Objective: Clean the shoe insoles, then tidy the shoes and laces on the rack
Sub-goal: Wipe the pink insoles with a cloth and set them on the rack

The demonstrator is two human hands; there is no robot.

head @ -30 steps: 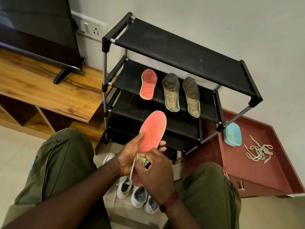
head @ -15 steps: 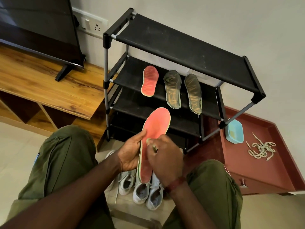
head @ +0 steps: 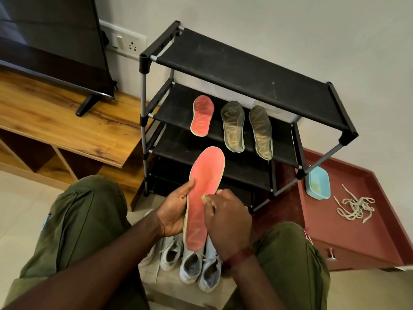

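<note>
Against a black shoe rack (head: pixel 245 70), the pink insole (head: pixel 204 180) stands upright above the near white shoes (head: pixel 192 265). The left hand (head: pixel 174 211) grips its left edge, bracing it so the right hand (head: pixel 228 222), pinching a small pale wipe (head: pixel 203 198), can rub its face. Laces (head: pixel 355 206) lie far right.

Near pink insole (head: pixel 202 173) upright at frame centre. Far pink insole (head: pixel 202 116) and two dark insoles (head: pixel 232 126) lie on the black rack's (head: pixel 245 70) second shelf. White shoes (head: pixel 192 265) bottom centre; laces (head: pixel 355 206) heaped right.
</note>
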